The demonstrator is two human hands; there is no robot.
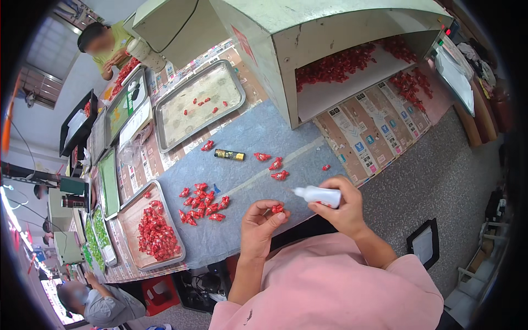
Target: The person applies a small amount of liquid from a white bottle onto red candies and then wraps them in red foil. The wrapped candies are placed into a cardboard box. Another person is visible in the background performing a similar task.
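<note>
So the relation that matters here is nozzle to red piece. The right hand [345, 212] is wrapped around a white squeeze bottle [322, 196], which lies roughly sideways in the grip, its long axis running left-right and the narrow tip aimed at the person's left. The small red piece [278, 209] is pinched between the thumb and fingers of the left hand [257, 224], so the left is obviously the nearer one. From the tip, the piece sits a bit to the left and closer to the person's body; the two look near each other but apart (hard to judge height from this angle, tbh).

Both hands are by the near edge of the counter [349, 140], where a blue cloth [242, 190] is spread over a patterned covering. A cluster of loose red pieces [201, 204] lies on the cloth to the left, beside a metal tray [131, 220] with a heap of more. Farther off there's a black-and-gold tube [229, 155], and a big pale metal housing [280, 71] with red pieces inside. Speckled grey floor [385, 181] to the right, co-workers over on the left.
</note>
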